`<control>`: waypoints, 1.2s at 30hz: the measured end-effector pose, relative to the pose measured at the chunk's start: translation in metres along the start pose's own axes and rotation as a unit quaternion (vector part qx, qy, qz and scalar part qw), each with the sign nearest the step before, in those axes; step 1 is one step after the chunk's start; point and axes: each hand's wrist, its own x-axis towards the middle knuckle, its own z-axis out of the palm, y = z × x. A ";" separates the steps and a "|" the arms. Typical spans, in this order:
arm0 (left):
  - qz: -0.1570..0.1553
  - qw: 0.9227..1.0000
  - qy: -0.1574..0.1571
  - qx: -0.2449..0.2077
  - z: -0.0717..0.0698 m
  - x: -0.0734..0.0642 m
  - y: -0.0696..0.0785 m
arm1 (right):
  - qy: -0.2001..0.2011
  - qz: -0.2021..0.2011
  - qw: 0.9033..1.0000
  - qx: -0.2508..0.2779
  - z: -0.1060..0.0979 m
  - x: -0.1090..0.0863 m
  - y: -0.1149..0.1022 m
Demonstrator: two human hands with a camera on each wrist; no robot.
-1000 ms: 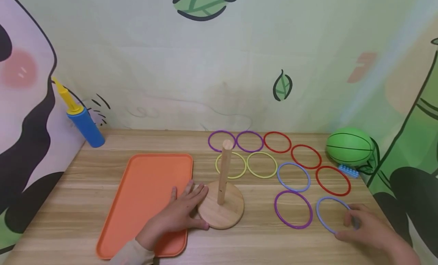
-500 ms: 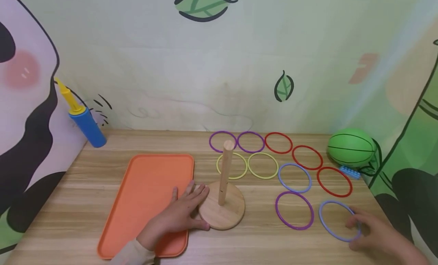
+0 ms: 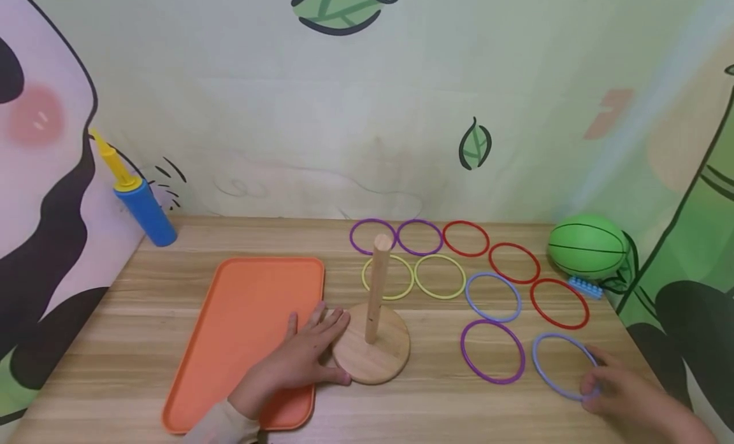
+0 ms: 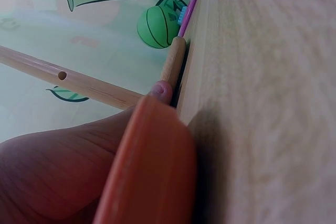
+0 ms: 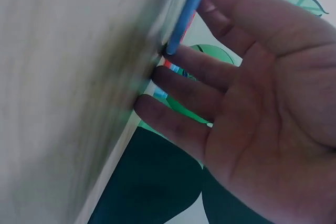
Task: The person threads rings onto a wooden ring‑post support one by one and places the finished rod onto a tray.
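Note:
My left hand point(image 3: 306, 355) rests with fingers spread over the orange tray point(image 3: 258, 291)'s right edge, its fingertips and thumb touching the round base point(image 3: 384, 364) of a wooden stand. From that base a wooden peg point(image 3: 376, 291) rises with no ring on it. At the right, my right hand point(image 3: 625, 390) pinches the near right edge of a blue ring point(image 3: 534, 355), which lies low at the tabletop. In the right wrist view a piece of this blue ring point(image 5: 185, 19) shows by the thumb and forefinger, the other fingers loosely extended. A purple ring point(image 3: 462, 348) lies just left of it.
Behind the stand lie two yellow rings point(image 3: 439, 255), two purple rings, several red rings point(image 3: 466, 222) and another blue ring point(image 3: 467, 291). A green ball point(image 3: 587, 246) and a blue toy brick point(image 3: 585, 287) sit far right. A blue-and-yellow hand pump point(image 3: 146, 211) stands back left.
The blue ring at my right hand has shifted slightly right and toward me, and that hand has moved right with it. My left hand and the stand have stayed put.

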 end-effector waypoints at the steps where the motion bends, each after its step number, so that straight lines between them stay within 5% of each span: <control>1: 0.000 1.000 0.000 0.000 0.000 0.000 0.000 | 0.000 0.001 1.000 0.004 0.001 -0.001 -0.001; 5: 0.000 1.000 -0.001 -0.002 -0.001 0.000 0.001 | 0.023 0.009 0.999 0.027 0.004 -0.003 -0.003; 10: 0.001 1.000 -0.005 -0.002 -0.001 0.001 0.000 | 0.113 -0.017 0.993 0.037 0.009 -0.002 -0.009; 19: 0.004 1.000 -0.002 0.003 -0.001 0.002 -0.001 | 0.151 0.062 0.987 0.000 -0.007 0.009 -0.027; 36: 0.002 1.000 0.009 0.011 0.002 0.000 0.002 | 0.228 -0.011 0.974 0.007 -0.018 0.061 -0.057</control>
